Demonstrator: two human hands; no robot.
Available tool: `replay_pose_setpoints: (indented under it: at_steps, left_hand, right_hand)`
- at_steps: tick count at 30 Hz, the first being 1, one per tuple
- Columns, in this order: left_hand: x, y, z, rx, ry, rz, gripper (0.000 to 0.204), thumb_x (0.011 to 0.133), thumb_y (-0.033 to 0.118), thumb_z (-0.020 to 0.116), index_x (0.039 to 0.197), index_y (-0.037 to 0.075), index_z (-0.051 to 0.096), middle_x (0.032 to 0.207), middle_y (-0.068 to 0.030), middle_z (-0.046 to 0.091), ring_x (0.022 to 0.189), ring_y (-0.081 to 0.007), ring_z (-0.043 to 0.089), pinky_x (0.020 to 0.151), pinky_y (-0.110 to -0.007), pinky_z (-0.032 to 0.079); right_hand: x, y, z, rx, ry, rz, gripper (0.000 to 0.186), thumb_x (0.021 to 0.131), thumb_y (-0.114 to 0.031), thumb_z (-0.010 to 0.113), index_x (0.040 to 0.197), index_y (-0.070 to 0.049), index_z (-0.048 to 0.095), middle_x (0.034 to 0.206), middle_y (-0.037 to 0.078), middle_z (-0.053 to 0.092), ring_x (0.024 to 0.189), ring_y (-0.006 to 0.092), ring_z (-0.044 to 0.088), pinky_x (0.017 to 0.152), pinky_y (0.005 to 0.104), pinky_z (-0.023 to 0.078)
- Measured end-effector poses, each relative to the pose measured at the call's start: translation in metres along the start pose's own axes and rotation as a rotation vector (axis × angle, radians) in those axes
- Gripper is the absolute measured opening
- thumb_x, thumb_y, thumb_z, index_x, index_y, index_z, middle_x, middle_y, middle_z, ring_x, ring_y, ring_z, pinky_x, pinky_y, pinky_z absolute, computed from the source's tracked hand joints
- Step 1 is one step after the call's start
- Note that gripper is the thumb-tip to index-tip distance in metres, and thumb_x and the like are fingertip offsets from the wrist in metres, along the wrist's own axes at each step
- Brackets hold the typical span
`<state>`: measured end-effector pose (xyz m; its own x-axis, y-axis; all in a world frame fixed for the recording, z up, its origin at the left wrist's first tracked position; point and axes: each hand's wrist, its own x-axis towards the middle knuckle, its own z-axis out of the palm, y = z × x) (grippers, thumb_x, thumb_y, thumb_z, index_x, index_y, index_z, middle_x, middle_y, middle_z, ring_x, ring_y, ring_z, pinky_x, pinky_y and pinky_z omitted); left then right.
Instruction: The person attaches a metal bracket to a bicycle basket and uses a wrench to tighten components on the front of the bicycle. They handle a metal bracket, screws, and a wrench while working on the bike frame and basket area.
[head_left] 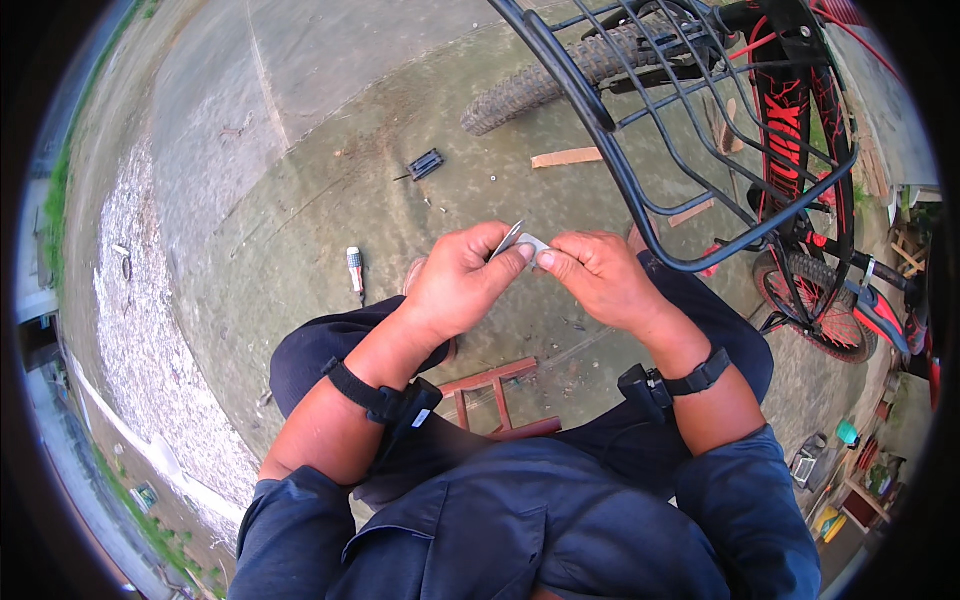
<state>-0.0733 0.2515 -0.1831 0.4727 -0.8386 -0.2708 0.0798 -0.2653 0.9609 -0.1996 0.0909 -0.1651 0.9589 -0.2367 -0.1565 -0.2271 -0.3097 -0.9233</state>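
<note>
My left grip [465, 275] pinches a thin shiny piece [509, 238], and my right grip [600, 275] pinches a small flat grey piece [534, 242] just beside it, up above the ground [300, 220]. I can't tell if they're joined. If my hold slips, a thin edge could poke or cut me. If I let go, a piece could fall and get lost. My right grip could bump the black rack [700, 265] nearby.

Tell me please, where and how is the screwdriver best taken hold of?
Probably grip the screwdriver by the middle of its thick handle, the left hand coming from above: it appears to lie on the ground to that hand's left, its thin shaft pointing toward the left leg.
</note>
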Motion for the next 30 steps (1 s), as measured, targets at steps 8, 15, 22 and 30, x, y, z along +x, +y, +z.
replay_pose_setpoints:
  at_steps: [8, 15, 22, 30]
  left_hand:
    - [-0.006, 0.008, 0.009, 0.156, 0.147, 0.098, 0.012, 0.095, 0.012, 0.061, 0.093, 0.002, 0.066, 0.073, 0.0013, 0.060, 0.070, -0.0057, 0.051, 0.062, -0.026, 0.044]
    - [-0.005, 0.008, 0.011, 0.260, 0.230, 0.208, 0.011, 0.094, 0.010, 0.060, 0.090, 0.001, 0.066, 0.067, -0.0028, 0.058, 0.065, -0.0071, 0.051, 0.058, -0.028, 0.043]
    - [-0.003, 0.004, 0.009, 0.170, 0.236, 0.113, 0.012, 0.095, 0.013, 0.061, 0.093, 0.003, 0.067, 0.070, 0.0004, 0.058, 0.063, -0.0093, 0.052, 0.058, -0.026, 0.043]
    - [0.010, 0.002, -0.015, -0.446, 0.198, -0.285, 0.032, 0.103, 0.025, 0.046, 0.117, -0.002, 0.058, 0.081, -0.0030, 0.059, 0.071, -0.0116, 0.058, 0.059, -0.025, 0.043]
  right_hand:
    - [0.005, 0.005, 0.008, -0.017, 0.084, 0.023, 0.028, 0.095, -0.022, 0.061, 0.080, 0.001, 0.059, 0.065, 0.015, 0.050, 0.058, 0.0220, 0.043, 0.056, 0.0367, 0.039]
    - [0.009, 0.011, 0.012, -0.011, 0.103, -0.022, 0.028, 0.095, -0.020, 0.062, 0.078, 0.001, 0.056, 0.062, 0.009, 0.042, 0.060, 0.0137, 0.037, 0.055, 0.0338, 0.035]
    - [0.016, 0.016, 0.012, 0.116, 0.003, 0.080, 0.029, 0.097, -0.026, 0.060, 0.083, 0.000, 0.061, 0.062, 0.002, 0.048, 0.060, 0.0095, 0.044, 0.053, 0.0295, 0.037]
    - [0.015, 0.022, 0.006, 0.820, -0.021, 0.421, 0.032, 0.100, -0.032, 0.054, 0.094, -0.003, 0.065, 0.066, -0.003, 0.054, 0.056, 0.0063, 0.048, 0.051, 0.0217, 0.038]
